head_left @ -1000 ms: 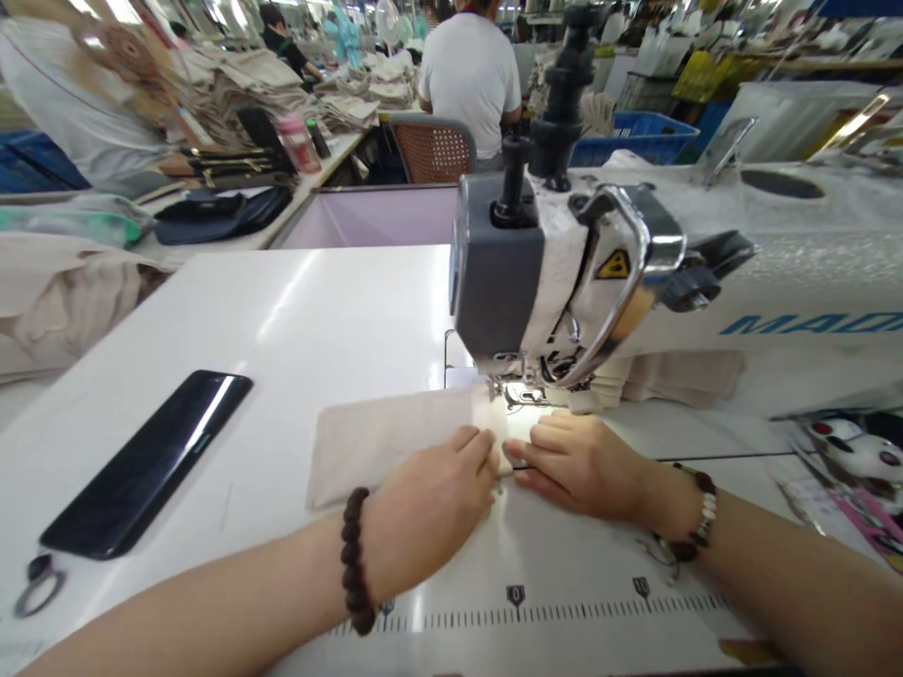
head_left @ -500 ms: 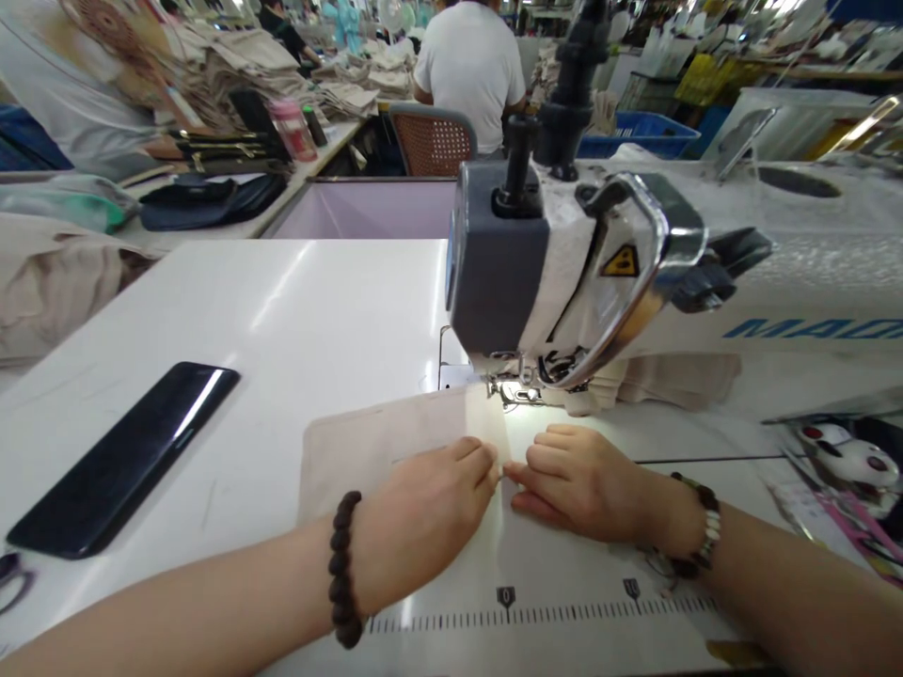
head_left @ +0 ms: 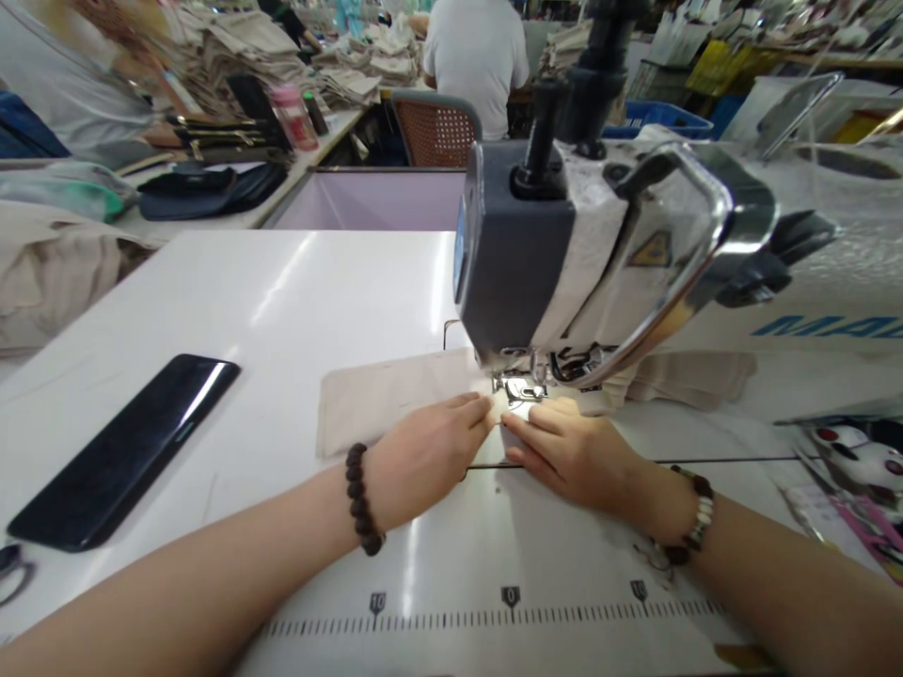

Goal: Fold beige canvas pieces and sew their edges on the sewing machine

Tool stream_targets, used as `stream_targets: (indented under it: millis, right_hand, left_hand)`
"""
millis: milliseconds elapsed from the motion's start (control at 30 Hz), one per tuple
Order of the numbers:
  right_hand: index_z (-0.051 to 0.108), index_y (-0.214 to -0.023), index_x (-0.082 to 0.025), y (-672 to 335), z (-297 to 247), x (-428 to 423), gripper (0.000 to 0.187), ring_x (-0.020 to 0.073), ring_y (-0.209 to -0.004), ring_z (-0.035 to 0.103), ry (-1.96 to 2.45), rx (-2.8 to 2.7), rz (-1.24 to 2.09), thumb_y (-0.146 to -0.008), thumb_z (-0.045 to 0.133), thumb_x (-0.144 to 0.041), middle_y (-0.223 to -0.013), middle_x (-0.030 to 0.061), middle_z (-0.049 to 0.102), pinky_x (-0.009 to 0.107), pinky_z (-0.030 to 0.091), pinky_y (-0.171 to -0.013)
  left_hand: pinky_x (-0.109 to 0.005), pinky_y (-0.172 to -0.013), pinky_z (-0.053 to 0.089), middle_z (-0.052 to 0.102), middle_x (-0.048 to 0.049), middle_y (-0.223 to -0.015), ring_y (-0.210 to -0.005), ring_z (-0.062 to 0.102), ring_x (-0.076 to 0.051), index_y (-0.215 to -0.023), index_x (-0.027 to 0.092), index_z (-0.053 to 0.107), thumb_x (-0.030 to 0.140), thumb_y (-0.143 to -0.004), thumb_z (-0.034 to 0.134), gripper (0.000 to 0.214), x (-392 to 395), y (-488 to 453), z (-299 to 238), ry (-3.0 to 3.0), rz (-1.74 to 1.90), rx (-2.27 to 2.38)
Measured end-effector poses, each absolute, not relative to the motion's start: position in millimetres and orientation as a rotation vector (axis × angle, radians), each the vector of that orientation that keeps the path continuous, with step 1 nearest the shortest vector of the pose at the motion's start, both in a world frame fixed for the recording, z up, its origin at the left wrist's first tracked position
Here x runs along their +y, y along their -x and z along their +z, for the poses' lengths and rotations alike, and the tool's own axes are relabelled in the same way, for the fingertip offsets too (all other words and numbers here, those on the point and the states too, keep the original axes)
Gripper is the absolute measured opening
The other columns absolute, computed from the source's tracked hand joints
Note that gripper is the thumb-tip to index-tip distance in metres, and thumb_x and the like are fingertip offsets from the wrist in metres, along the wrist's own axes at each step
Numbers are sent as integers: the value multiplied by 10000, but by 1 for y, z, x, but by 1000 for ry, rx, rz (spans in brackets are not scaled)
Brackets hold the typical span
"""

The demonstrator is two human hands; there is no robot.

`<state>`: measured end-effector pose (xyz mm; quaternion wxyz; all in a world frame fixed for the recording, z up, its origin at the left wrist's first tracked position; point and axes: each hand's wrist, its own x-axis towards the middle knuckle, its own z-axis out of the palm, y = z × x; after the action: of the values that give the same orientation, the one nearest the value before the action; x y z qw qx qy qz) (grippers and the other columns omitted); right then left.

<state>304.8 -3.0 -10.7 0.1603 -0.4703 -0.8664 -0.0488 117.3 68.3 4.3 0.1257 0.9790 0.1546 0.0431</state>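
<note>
A beige fabric piece lies flat on the white sewing table, its right edge under the presser foot of the sewing machine. My left hand, with a dark bead bracelet at the wrist, presses on the near part of the fabric, fingers together at its right edge. Beside it, just in front of the presser foot, my right hand has its fingers closed at the same edge. The fingertips of both hands almost meet there, and they partly hide the fabric's near corner.
A black phone lies at the left. Folded beige fabric sits under the machine arm, and scissors with pink handles lie at the right. A ruler scale runs along the front edge. A person in white sits ahead.
Both hands and the fabric have moved forward, away from me, with more of the fabric under the presser foot. The view has shifted slightly.
</note>
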Motion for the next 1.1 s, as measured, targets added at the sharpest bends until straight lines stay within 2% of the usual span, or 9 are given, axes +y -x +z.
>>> stream_targets:
  millis: [167,400,567,667,733,800,900,1000,1100]
  right_hand:
    - [565,-1113,-94,-303,-12,-1,373,185,-709,545,1518,-2448,-126,-908,391,-352,-784,89,616,291,404,-638]
    - [561,-1112,-92,-304,-15,-1,368,205,-740,552,1532,-2456,-94,-899,407,-349,-813,100,609,322,416,-683]
    - [547,-1153,-97,-305,-18,-2,387,209,-757,555,1533,-2440,-84,-899,407,-352,-831,98,614,326,432,-687]
    - [548,-1159,-99,-308,-23,-3,389,209,-756,564,1530,-2430,-96,-894,424,-356,-831,98,627,327,441,-684]
    - [544,-1165,-101,-308,-26,-3,385,204,-748,573,1518,-2428,-113,-896,422,-349,-844,100,634,331,445,-693]
    - [536,-1175,-101,-308,-28,-3,389,202,-748,583,1501,-2426,-138,-899,416,-346,-868,107,638,336,451,-701]
    - [536,-1175,-102,-307,-29,-3,378,197,-751,591,1463,-2421,-171,-903,404,-330,-876,110,642,325,461,-688]
    - [576,-1112,-141,-314,-24,-4,316,193,-765,594,1405,-2367,-326,-901,405,-302,-854,94,647,302,458,-668]
    - [628,-898,-166,-332,-11,-4,247,208,-724,580,1425,-2239,-590,-885,418,-297,-761,89,632,319,441,-668]
  left_hand:
    - [-314,-1000,400,552,-93,-1136,-1140,480,-152,-1084,107,506,80,-887,387,231,83,-123,4,-2801,183,467]
    - [-290,-922,453,585,-95,-1053,-1043,535,-157,-1004,94,554,98,-905,366,213,92,-128,2,-2806,248,541]
    - [-272,-993,390,566,-96,-1088,-1094,496,-152,-1058,80,536,111,-898,397,214,90,-126,-1,-2814,246,502]
    - [-319,-1028,353,536,-120,-1146,-1158,439,-197,-1104,48,509,108,-885,412,247,87,-124,-3,-2908,261,524]
    - [-365,-985,393,532,-131,-1137,-1118,459,-231,-1089,44,514,128,-890,398,246,84,-124,-2,-2987,266,583]
    - [-391,-846,474,553,-127,-1054,-989,523,-243,-1030,63,536,133,-894,375,222,81,-123,1,-3051,219,673]
    - [-357,-681,509,572,-114,-920,-842,568,-229,-927,80,552,89,-879,357,200,82,-121,3,-3027,78,837]
    - [-421,-847,467,516,-208,-1139,-1075,505,-291,-1105,21,479,153,-881,400,272,91,-118,-4,-2930,159,1090]
    - [-513,-994,327,282,-273,-1375,-1280,284,-364,-1265,-2,332,260,-871,463,492,100,-115,-15,-2887,295,1231]
